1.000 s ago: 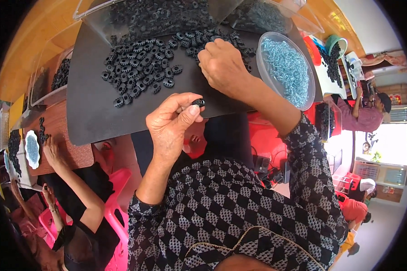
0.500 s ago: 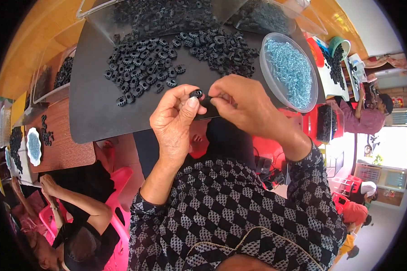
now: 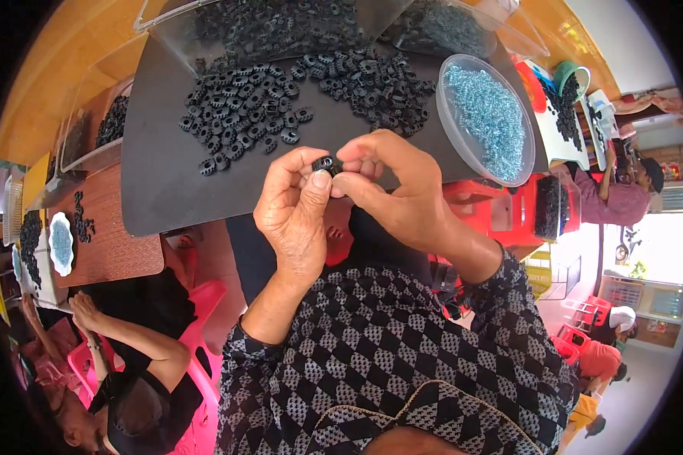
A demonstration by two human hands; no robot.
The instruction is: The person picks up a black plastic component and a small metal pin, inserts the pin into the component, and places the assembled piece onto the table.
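Head view: the left hand [image 3: 292, 205] has its thumb and finger pinched on a small, shiny black plastic piece [image 3: 326, 164]. The right hand [image 3: 402, 182] is right up by it, with its thumb and finger bent close together, so the two hands meet at the piece. I cannot tell if the right fingers hold something too, because it is too small to see. The left hand seems to pinch the piece by its sides so that its end with the hole is free and the right fingers can get to it. The piece is up in the air by the near edge of the flat, dark table [image 3: 190, 197], between the fingertips of both hands. Past the hands are a loose pile of ridged black plastic pieces [image 3: 243, 110] and a dark heap of black plastic bits [image 3: 376, 87]. A round, clear plastic tub [image 3: 529, 155] of shiny pale-blue bits [image 3: 486, 121] sits on the right, maybe to be easy for the right hand to reach.
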